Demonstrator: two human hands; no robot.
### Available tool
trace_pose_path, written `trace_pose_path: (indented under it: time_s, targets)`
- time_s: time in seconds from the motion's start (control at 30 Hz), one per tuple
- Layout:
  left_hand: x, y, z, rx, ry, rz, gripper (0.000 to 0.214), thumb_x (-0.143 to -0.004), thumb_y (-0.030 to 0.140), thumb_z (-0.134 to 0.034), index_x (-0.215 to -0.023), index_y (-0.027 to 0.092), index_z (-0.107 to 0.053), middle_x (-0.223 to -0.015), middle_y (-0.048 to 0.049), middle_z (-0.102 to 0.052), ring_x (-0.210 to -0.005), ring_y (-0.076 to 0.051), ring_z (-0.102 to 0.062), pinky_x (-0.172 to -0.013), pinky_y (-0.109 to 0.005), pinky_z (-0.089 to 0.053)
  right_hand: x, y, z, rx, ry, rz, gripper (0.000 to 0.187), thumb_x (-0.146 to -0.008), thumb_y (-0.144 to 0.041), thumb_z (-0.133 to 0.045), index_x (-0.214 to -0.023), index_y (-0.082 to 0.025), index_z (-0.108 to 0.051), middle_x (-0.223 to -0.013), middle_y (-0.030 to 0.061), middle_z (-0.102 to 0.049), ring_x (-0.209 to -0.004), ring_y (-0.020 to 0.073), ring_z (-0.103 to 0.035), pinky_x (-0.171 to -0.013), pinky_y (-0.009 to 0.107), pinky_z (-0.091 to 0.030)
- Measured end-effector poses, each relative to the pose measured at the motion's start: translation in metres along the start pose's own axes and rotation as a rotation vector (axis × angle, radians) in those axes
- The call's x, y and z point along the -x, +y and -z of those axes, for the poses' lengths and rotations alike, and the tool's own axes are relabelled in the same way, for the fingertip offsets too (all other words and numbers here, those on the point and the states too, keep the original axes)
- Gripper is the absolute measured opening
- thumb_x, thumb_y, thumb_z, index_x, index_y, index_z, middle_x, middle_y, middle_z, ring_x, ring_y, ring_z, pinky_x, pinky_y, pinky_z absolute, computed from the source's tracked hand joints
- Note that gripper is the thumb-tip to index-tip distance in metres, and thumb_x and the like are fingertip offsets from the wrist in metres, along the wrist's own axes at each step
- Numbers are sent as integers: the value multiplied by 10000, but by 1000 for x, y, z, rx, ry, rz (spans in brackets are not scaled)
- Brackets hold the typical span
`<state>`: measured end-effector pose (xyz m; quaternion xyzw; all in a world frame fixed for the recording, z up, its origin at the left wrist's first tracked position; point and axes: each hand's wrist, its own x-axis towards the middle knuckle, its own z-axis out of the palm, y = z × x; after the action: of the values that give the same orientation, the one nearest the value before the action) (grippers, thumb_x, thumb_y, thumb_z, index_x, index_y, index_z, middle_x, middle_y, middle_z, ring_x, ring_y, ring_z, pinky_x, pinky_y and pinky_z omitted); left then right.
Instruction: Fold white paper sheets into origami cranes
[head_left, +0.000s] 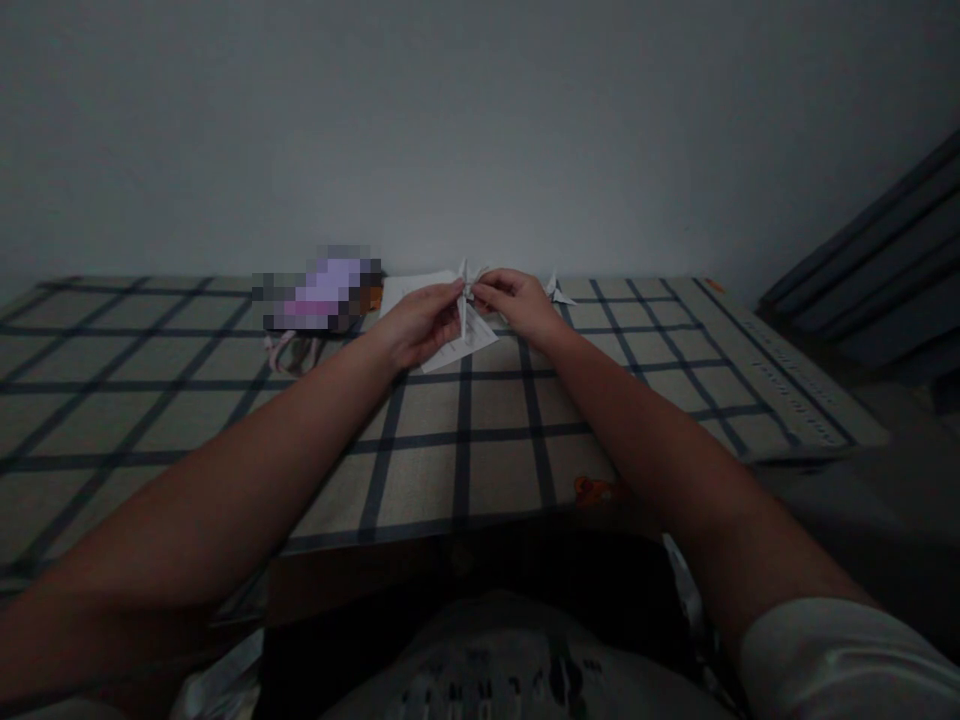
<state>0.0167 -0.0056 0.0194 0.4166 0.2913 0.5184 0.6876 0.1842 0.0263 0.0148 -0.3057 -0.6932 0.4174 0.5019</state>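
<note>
Both my arms reach forward over a table covered with a beige cloth (465,440) crossed by dark grid lines. My left hand (420,320) and my right hand (514,300) meet near the far edge, each pinching a small white folded paper figure (466,290) held between them. The figure has thin points sticking up. Under the hands lies a white sheet of paper (465,350) flat on the cloth. A second small white folded figure (556,292) stands on the cloth just right of my right hand.
A blurred purple object (322,295) lies at the back left, with pale ribbon-like strips (289,350) in front of it. A plain wall rises behind the table. Dark slatted furniture (885,280) stands at the right. A small orange mark (596,490) shows on the cloth's near edge.
</note>
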Motion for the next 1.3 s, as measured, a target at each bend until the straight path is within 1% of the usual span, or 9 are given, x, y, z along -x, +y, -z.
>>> trace_pose_path:
  time_s: [0.17, 0.3, 0.4, 0.5, 0.63, 0.8, 1.03, 1.2, 1.3]
  targets:
    - [-4, -1, 11, -47, -25, -1, 108, -856, 192, -727, -894, 91, -731, -864, -83, -742, -739, -113, -694, -738, -197, -583, 2, -2, 2, 8, 4, 5, 276, -738, -411, -774, -812, -182, -637, -766, -11, -637, -701, 103, -565, -673, 247, -501]
    - [-6, -1, 18, -101, -74, 16, 146, -812, 207, -775, -897, 94, -741, -847, -87, -732, -772, -134, -704, -773, -222, -593, 2, -1, 1, -59, -40, -27, 306, -702, -410, -799, -815, -189, -619, -806, -13, -642, -743, 106, -582, -665, 232, -507]
    - [-4, 0, 17, -126, -80, 27, 152, -787, 224, -801, -866, 108, -743, -826, -87, -727, -747, -139, -700, -773, -245, -598, 2, 1, 0, -134, -32, -56, 322, -678, -408, -809, -823, -194, -617, -803, -25, -631, -707, 90, -567, -650, 219, -500]
    - [1, 1, 12, -167, -73, 41, 149, -767, 225, -817, -844, 119, -746, -830, -94, -732, -729, -146, -699, -740, -257, -602, 2, 1, 1, -196, -24, -85, 327, -707, -436, -787, -859, -204, -615, -790, -34, -619, -670, 80, -551, -646, 217, -500]
    - [3, 2, 9, -228, -68, 50, 181, -734, 250, -843, -809, 128, -732, -814, -95, -723, -728, -157, -701, -741, -284, -602, 2, 1, 3, -161, -69, -114, 325, -750, -462, -763, -861, -201, -605, -749, -34, -606, -659, 83, -558, -644, 215, -492]
    - [0, 5, 15, -256, -43, 53, 190, -733, 274, -842, -784, 137, -720, -760, -72, -707, -676, -149, -685, -681, -272, -589, 3, 1, -1, -120, -38, -25, 305, -809, -473, -714, -865, -202, -587, -684, -49, -564, -624, 75, -538, -614, 199, -461]
    - [2, 5, 15, -148, -132, 62, 156, -761, 257, -804, -830, 135, -735, -842, -82, -735, -713, -152, -689, -711, -279, -593, 5, -14, 4, -24, -43, 69, 308, -780, -424, -749, -979, -220, -631, -789, -26, -606, -684, 96, -568, -661, 239, -512]
    - [3, 7, 12, -142, -56, 62, 93, -773, 200, -770, -801, 125, -724, -757, -67, -709, -615, -131, -647, -630, -253, -571, 5, -20, 8, 103, -14, 102, 277, -766, -412, -754, -935, -207, -673, -824, 1, -643, -743, 128, -585, -728, 290, -515]
    - [3, 7, 13, -141, -85, 67, 106, -770, 206, -777, -814, 124, -727, -785, -74, -714, -648, -135, -663, -666, -262, -576, 5, -18, 8, 178, 19, 167, 248, -771, -404, -745, -886, -199, -666, -830, 11, -637, -770, 139, -580, -748, 299, -500]
